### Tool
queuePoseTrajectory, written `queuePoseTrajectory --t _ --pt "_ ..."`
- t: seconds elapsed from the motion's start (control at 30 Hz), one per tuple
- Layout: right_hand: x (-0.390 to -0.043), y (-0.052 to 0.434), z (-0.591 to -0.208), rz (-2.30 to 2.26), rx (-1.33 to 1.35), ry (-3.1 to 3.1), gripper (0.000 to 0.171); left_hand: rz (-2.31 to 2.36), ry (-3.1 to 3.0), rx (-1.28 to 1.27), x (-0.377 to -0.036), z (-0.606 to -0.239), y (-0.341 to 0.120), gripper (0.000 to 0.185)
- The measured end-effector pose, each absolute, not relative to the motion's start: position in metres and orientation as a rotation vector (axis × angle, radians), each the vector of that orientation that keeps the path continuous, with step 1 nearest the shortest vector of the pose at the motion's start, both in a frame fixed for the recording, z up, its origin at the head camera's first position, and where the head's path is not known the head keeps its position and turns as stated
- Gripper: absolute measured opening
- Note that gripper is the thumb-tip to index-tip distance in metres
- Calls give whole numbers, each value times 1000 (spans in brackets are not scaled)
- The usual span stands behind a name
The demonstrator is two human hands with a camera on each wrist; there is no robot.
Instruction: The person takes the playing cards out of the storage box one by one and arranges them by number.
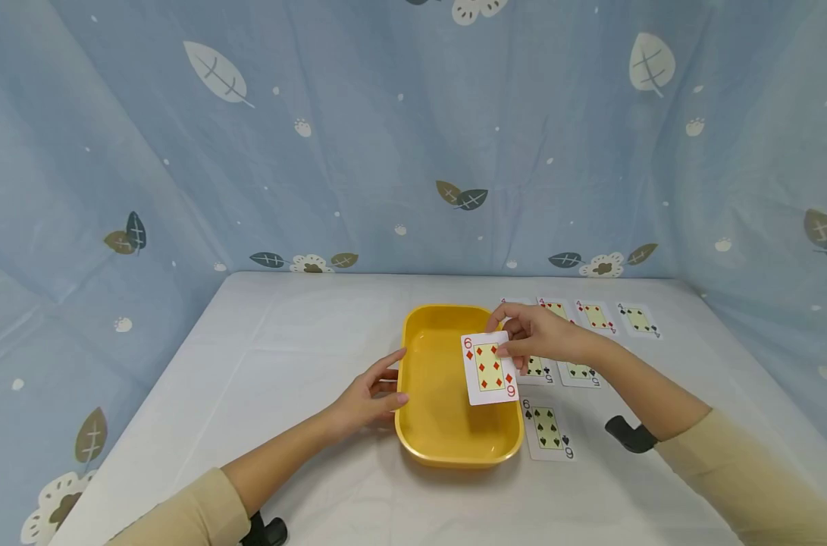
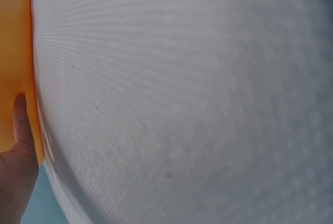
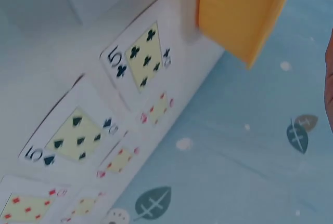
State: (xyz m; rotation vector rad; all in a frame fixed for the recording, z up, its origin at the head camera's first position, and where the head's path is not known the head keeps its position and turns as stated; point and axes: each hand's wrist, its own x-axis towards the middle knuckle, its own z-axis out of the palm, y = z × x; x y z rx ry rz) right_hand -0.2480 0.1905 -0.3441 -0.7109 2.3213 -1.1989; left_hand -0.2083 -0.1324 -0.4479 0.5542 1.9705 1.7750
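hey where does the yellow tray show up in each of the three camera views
Head: the yellow tray sits low at centre on the white table, left hand touching its left wall, right hand holding the six of diamonds over it.
Left wrist: an orange-yellow wall at the left edge, a finger against it.
Right wrist: a blurred corner, upper right.
Shared landmark: the white table.

A pale blue fabric backdrop printed with leaves and flowers (image 1: 399,152) hangs behind and on both sides. Below it stands a table under a white cloth (image 1: 283,341), evenly lit.
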Motion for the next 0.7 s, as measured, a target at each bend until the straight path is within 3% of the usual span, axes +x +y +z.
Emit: queuePoseTrajectory --t 0.7 --pt "-219 256 -345 -1239 -641 2403 38 1770 1965 579 -211 -450 -133 76"
